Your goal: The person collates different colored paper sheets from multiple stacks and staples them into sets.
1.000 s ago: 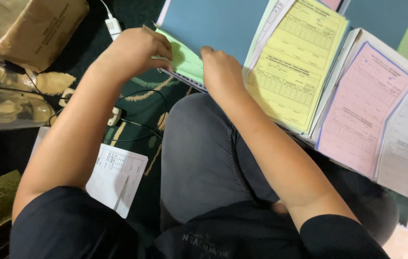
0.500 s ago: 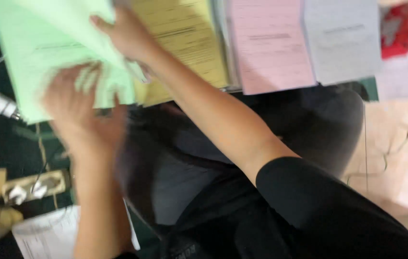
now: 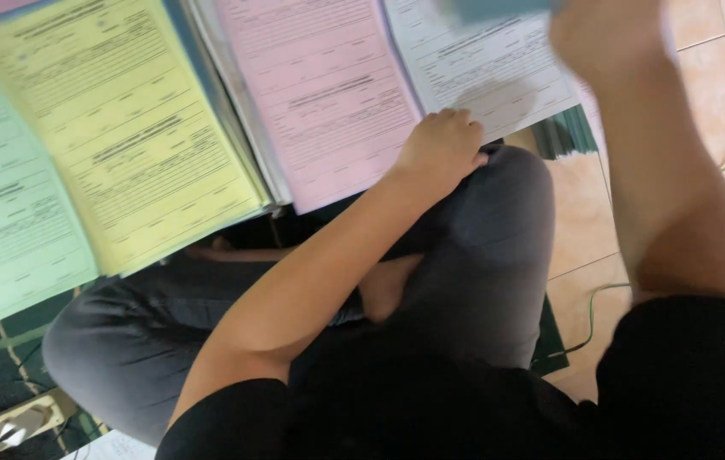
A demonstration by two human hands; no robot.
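Since before, our left hand [image 3: 441,146] shifted onto the white sheets [image 3: 499,68], fingers curled; thin, floppy paper, best lifted by its edge.

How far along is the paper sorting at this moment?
Done: a green stack, yellow stack, pink stack and white stack lie fanned side by side. In hand: the left hand rests with curled fingers at the white stack's lower edge. The blurred right hand is raised beside a blue-grey sheet. Left: unclear, since no unsorted pile shows.
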